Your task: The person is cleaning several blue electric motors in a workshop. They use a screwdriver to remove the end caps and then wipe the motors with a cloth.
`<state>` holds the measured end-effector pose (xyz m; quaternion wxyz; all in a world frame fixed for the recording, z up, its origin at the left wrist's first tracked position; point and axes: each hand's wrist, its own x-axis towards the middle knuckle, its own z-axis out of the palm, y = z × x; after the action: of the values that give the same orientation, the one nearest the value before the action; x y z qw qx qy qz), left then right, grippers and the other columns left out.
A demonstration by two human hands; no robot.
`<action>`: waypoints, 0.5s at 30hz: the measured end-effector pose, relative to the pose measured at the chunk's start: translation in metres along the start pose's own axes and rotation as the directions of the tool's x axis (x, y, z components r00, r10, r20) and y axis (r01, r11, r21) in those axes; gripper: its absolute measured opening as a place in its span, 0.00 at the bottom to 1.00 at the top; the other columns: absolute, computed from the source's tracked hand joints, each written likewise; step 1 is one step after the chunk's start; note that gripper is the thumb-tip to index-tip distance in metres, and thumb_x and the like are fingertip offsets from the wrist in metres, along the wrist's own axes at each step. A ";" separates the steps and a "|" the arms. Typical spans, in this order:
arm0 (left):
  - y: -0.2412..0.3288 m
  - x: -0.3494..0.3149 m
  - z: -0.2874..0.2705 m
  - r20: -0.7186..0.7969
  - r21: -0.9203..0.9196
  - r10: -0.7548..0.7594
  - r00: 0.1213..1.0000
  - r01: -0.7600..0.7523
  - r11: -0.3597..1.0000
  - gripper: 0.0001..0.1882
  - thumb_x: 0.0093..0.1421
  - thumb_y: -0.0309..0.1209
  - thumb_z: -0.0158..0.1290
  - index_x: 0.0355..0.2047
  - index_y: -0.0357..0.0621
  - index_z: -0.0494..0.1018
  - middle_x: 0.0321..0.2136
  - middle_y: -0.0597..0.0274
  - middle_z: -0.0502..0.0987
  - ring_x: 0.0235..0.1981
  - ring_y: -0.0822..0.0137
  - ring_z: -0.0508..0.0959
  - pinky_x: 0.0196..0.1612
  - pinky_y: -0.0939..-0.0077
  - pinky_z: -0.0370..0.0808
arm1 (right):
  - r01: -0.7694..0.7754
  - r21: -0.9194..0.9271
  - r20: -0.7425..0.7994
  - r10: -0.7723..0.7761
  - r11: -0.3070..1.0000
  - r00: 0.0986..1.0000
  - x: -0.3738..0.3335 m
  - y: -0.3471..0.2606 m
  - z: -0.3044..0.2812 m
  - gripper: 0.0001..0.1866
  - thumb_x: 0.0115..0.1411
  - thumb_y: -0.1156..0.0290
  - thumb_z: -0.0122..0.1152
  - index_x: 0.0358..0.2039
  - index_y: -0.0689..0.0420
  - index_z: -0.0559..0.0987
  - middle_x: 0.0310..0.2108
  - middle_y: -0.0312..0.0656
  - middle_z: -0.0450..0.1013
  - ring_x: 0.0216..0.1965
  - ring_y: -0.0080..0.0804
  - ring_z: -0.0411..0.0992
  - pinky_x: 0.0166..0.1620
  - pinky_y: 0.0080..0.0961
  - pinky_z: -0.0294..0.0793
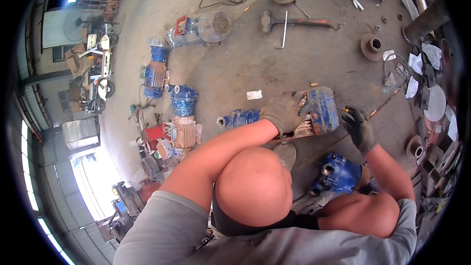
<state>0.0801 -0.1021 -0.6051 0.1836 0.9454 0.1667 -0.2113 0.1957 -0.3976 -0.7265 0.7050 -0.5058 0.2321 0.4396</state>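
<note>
A worn electric pump (324,110) with a blue motor cover and a blue pump end lies on its side on the floor in front of me. My left hand (284,114), in a grey-green work glove, grips the middle of its body, with the fingers over the top. My right hand (360,131), gloved too, is closed on a slim screwdriver (346,110) with a yellowish part at its handle. The screwdriver's thin shaft points at the right end of the cover; whether it touches is too small to tell.
Another blue pump (338,174) lies by my right knee. More motors (184,127) stand to the left. Ahead lie a sledgehammer (299,22), a bent metal rod (284,29) and a flanged metal part (372,46). Metal scrap and papers (434,100) crowd the right side.
</note>
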 end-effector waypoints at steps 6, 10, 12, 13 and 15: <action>0.004 0.005 0.002 0.013 -0.034 0.011 1.000 -0.010 0.999 0.30 0.74 0.55 0.49 0.60 0.43 0.77 0.54 0.45 0.82 0.55 0.46 0.83 0.57 0.52 0.80 | 0.223 -0.577 0.103 -0.201 0.785 0.974 0.095 -0.042 0.022 0.27 0.75 0.45 0.61 0.40 0.61 0.83 0.29 0.40 0.79 0.25 0.30 0.78 0.29 0.30 0.75; 0.002 0.001 0.000 -0.009 -0.014 0.014 1.000 -0.015 1.000 0.31 0.74 0.55 0.49 0.59 0.41 0.77 0.54 0.44 0.82 0.56 0.46 0.83 0.57 0.52 0.80 | -0.021 -0.788 0.009 0.046 0.615 0.999 0.138 -0.059 0.050 0.28 0.74 0.44 0.60 0.35 0.60 0.82 0.25 0.41 0.78 0.22 0.32 0.77 0.25 0.31 0.72; 0.004 0.002 0.001 -0.009 -0.021 0.000 1.000 0.000 1.000 0.31 0.74 0.56 0.48 0.59 0.40 0.77 0.53 0.44 0.82 0.56 0.46 0.83 0.57 0.51 0.80 | -0.036 -0.775 -0.045 0.002 0.631 0.999 0.150 -0.057 0.044 0.27 0.74 0.45 0.60 0.34 0.59 0.81 0.25 0.41 0.77 0.23 0.32 0.77 0.24 0.31 0.72; 0.005 0.003 -0.002 0.001 -0.037 0.005 1.000 -0.005 0.999 0.31 0.74 0.56 0.48 0.59 0.40 0.77 0.53 0.45 0.82 0.56 0.46 0.83 0.57 0.52 0.80 | -0.010 -0.737 -0.072 -0.064 0.676 0.995 0.150 -0.054 0.034 0.26 0.73 0.45 0.61 0.35 0.59 0.81 0.26 0.40 0.77 0.23 0.31 0.77 0.24 0.30 0.72; 0.005 0.002 -0.004 0.030 -0.071 0.005 1.000 -0.003 0.998 0.32 0.74 0.57 0.48 0.59 0.40 0.77 0.53 0.45 0.82 0.56 0.46 0.83 0.58 0.52 0.80 | 0.053 -0.604 -0.107 -0.147 0.795 0.983 0.142 -0.046 0.021 0.23 0.73 0.47 0.62 0.37 0.57 0.80 0.27 0.40 0.77 0.24 0.31 0.77 0.25 0.30 0.73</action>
<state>0.0848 -0.1045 -0.6009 0.2197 0.9354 0.1695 -0.2191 0.3042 -0.3285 -0.8046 0.5120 -0.7454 0.1063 0.4135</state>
